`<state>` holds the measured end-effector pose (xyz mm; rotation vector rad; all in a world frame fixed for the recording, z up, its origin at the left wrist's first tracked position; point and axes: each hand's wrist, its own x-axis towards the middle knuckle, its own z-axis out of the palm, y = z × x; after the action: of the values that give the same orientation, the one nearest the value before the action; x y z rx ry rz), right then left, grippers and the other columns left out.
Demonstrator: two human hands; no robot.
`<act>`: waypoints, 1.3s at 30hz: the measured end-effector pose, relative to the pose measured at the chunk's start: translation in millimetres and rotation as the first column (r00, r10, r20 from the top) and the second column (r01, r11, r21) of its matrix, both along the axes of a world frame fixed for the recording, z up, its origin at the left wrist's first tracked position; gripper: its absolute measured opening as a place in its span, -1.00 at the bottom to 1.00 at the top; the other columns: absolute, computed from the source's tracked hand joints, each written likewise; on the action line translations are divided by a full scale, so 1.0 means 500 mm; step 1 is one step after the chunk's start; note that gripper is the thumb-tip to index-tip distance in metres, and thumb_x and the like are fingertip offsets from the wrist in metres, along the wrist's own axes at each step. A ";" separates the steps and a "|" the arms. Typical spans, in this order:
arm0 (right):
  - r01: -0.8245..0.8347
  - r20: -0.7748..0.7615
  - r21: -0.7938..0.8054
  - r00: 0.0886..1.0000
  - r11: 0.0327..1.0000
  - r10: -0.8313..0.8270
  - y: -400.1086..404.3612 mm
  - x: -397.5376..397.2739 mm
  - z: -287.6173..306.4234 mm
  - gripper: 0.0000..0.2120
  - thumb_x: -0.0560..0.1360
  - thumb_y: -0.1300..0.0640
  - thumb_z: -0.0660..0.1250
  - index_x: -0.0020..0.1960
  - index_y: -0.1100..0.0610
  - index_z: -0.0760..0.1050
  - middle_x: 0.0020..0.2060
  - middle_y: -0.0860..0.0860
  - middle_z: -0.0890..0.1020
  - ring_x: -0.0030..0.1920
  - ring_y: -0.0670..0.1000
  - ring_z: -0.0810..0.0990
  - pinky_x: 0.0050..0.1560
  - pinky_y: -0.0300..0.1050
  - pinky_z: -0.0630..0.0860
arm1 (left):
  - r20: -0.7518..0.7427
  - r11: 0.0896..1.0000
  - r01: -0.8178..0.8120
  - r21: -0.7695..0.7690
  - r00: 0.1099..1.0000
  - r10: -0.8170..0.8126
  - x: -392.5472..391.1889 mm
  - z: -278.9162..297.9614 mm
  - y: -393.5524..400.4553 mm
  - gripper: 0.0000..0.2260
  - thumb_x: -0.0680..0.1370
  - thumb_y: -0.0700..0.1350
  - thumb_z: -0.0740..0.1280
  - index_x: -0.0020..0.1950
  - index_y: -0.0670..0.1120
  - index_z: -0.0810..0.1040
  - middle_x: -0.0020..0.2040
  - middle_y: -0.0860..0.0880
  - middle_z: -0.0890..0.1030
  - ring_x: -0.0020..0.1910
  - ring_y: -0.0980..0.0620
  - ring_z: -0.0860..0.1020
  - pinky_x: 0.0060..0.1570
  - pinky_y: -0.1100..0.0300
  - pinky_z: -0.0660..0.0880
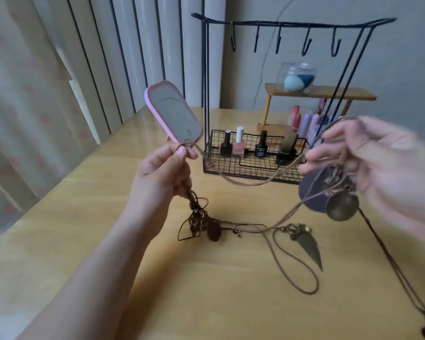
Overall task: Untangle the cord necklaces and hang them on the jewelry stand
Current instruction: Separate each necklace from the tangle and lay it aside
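The cord necklaces (pixel 245 185) are thin brown strings with small metal bits on them. They are soft and floppy and look light, so they bend and loop with ease and can catch on each other.

The left hand (pixel 162 173) pinches one cord between thumb and finger, and a knotty clump (pixel 198 217) hangs under it down to the bench (pixel 84 241). The right hand (pixel 368 163) is blurry; its fingers look spread, with cords draped over them, but one cannot tell if it grips. A round charm (pixel 342 207) hangs below that hand. A leaf charm (pixel 309 249) and a loop of cord lie on the bench.

The charms are the heavy parts and will swing. It seems best to hold the cord near the clump and tug softly, since a hard pull may tighten the knot.

The jewelry stand (pixel 292 24) stands behind, and its hooks are bare
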<state>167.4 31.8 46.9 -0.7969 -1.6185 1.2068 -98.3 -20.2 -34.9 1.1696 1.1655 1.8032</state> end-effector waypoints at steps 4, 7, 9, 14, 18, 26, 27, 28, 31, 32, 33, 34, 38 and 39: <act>0.065 -0.066 -0.126 0.995 0.990 -0.074 -0.006 -0.030 -0.034 -0.74 0.62 0.02 0.13 0.01 0.13 0.54 -0.16 0.13 0.73 -0.13 0.16 0.74 -0.14 0.00 0.65 | -0.271 0.963 -0.269 -0.012 0.928 0.256 0.017 -0.011 0.001 -0.80 0.49 -0.03 0.28 -0.26 -0.07 0.59 -0.48 0.12 0.33 -0.43 0.11 0.29 -0.39 0.22 0.25; 0.078 -0.165 -0.208 0.980 0.975 -0.113 -0.008 -0.041 -0.035 -0.74 0.66 0.07 0.10 0.02 0.14 0.53 -0.13 0.14 0.73 -0.06 0.13 0.73 -0.04 0.08 0.59 | -0.473 0.921 -0.381 -0.077 0.827 0.303 0.027 -0.021 0.007 -0.77 0.52 0.01 0.32 -0.28 -0.06 0.59 -0.50 0.12 0.39 -0.50 0.17 0.32 -0.47 0.33 0.23; 0.016 -0.290 -0.285 0.952 0.958 -0.102 -0.015 -0.053 -0.038 -0.75 0.68 0.10 0.08 0.02 0.15 0.51 -0.15 0.15 0.73 -0.04 0.13 0.73 -0.06 0.03 0.66 | -0.552 0.907 -0.406 -0.113 0.785 0.282 0.031 -0.028 0.010 -0.78 0.55 0.02 0.33 -0.26 -0.03 0.59 -0.43 0.17 0.48 -0.42 0.20 0.42 -0.40 0.37 0.29; -0.137 -0.517 -0.371 0.852 0.918 -0.082 -0.028 -0.089 -0.049 -0.75 0.68 0.11 0.05 0.02 0.15 0.47 -0.20 0.11 0.73 -0.04 0.10 0.74 -0.08 -0.05 0.68 | -0.655 0.912 -0.385 0.141 0.654 0.377 0.056 -0.038 0.000 -0.67 0.51 0.08 0.32 0.24 0.04 0.49 0.10 0.14 0.51 0.12 0.03 0.48 0.10 0.09 0.44; -0.161 -0.532 -0.396 0.843 0.904 -0.084 -0.045 -0.118 -0.060 -0.75 0.67 0.11 0.07 0.02 0.15 0.50 -0.12 0.12 0.74 0.00 0.07 0.73 0.02 0.05 0.64 | -0.534 0.942 -0.064 0.329 0.810 0.242 0.101 -0.014 -0.034 -0.58 0.57 0.20 0.24 0.20 -0.11 0.49 0.03 0.00 0.56 -0.01 -0.08 0.53 -0.06 0.02 0.47; -0.276 -0.562 -0.387 0.827 0.880 0.012 -0.083 -0.140 -0.063 -0.77 0.65 0.13 0.11 0.05 0.19 0.52 -0.06 0.18 0.73 0.04 0.09 0.72 -0.24 -0.11 0.66 | -0.560 0.879 -0.104 0.465 0.734 0.383 0.119 -0.018 -0.025 -0.84 0.49 -0.12 0.46 -0.13 -0.20 0.59 0.02 -0.11 0.52 0.10 -0.01 0.52 0.01 0.18 0.44; -0.277 -0.558 -0.384 0.830 0.881 0.018 -0.083 -0.140 -0.064 -0.77 0.65 0.13 0.11 0.05 0.19 0.52 -0.06 0.18 0.73 0.04 0.09 0.72 -0.20 -0.09 0.67 | -0.558 0.887 -0.104 0.451 0.742 0.371 0.115 -0.020 -0.024 -0.88 0.50 -0.15 0.46 -0.14 -0.19 0.60 0.01 -0.09 0.53 0.08 0.00 0.53 0.00 0.19 0.45; -0.276 -0.552 -0.382 0.834 0.882 0.021 -0.082 -0.140 -0.066 -0.77 0.65 0.13 0.11 0.04 0.19 0.52 -0.07 0.18 0.73 0.04 0.09 0.72 -0.14 -0.06 0.67 | -0.545 0.901 -0.091 0.424 0.769 0.334 0.112 -0.021 -0.023 -0.89 0.52 -0.16 0.44 -0.16 -0.17 0.59 0.00 -0.06 0.55 0.05 0.00 0.54 -0.03 0.18 0.46; -0.256 -0.503 -0.372 0.864 0.892 0.038 -0.085 -0.137 -0.069 -0.76 0.65 0.13 0.10 0.03 0.20 0.51 -0.10 0.18 0.73 0.00 0.10 0.73 -0.05 0.02 0.65 | -0.430 0.959 0.009 0.282 0.895 0.117 0.105 -0.021 -0.019 -0.87 0.53 -0.10 0.37 -0.19 -0.12 0.54 -0.12 0.01 0.59 -0.10 0.04 0.56 -0.14 0.14 0.47; -0.245 -0.478 -0.363 0.877 0.899 0.046 -0.084 -0.135 -0.072 -0.76 0.65 0.12 0.10 0.02 0.20 0.50 -0.10 0.19 0.73 0.00 0.12 0.73 -0.03 0.04 0.64 | -0.344 0.972 0.050 0.231 0.938 0.034 0.105 -0.019 -0.018 -0.87 0.53 -0.11 0.37 -0.19 -0.13 0.52 -0.18 0.00 0.60 -0.17 0.06 0.55 -0.17 0.18 0.46; -0.231 -0.450 -0.351 0.891 0.908 0.053 -0.084 -0.132 -0.071 -0.76 0.64 0.12 0.10 0.02 0.20 0.50 -0.11 0.19 0.73 0.00 0.13 0.73 -0.02 0.06 0.64 | -0.237 0.979 0.088 0.185 0.971 -0.042 0.105 -0.017 -0.016 -0.87 0.53 -0.13 0.36 -0.19 -0.14 0.51 -0.25 -0.03 0.59 -0.25 0.07 0.53 -0.20 0.22 0.45; -0.207 -0.418 -0.334 0.907 0.919 0.053 -0.085 -0.128 -0.072 -0.76 0.65 0.11 0.09 0.00 0.19 0.49 -0.11 0.20 0.73 -0.01 0.12 0.73 -0.02 0.05 0.65 | -0.121 0.982 0.126 0.143 0.987 -0.109 0.103 -0.014 -0.014 -0.88 0.52 -0.15 0.35 -0.19 -0.14 0.49 -0.31 -0.05 0.57 -0.31 0.07 0.51 -0.24 0.25 0.46; -0.188 -0.429 -0.274 0.902 0.943 0.055 -0.077 -0.118 -0.076 -0.73 0.66 0.11 0.05 -0.06 0.16 0.47 -0.23 0.16 0.72 0.02 0.09 0.72 -0.15 -0.10 0.65 | 0.248 0.898 0.439 -0.031 0.874 -0.419 0.092 -0.005 -0.014 -0.91 0.53 -0.12 0.29 -0.18 -0.07 0.47 -0.38 -0.11 0.57 -0.46 0.02 0.51 -0.36 0.21 0.51; -0.227 -0.488 -0.271 0.870 0.935 0.070 -0.077 -0.120 -0.075 -0.74 0.65 0.12 0.04 -0.07 0.17 0.46 -0.29 0.16 0.71 0.06 0.11 0.71 -0.15 -0.12 0.65 | 0.288 0.847 0.527 -0.074 0.824 -0.488 0.092 -0.004 -0.016 -0.91 0.53 -0.12 0.27 -0.17 -0.07 0.46 -0.38 -0.11 0.57 -0.48 0.01 0.51 -0.38 0.20 0.52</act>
<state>107.2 -6.6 9.3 -0.5156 -1.1083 1.6601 -52.3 -28.4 -37.2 0.9992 0.7281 1.3755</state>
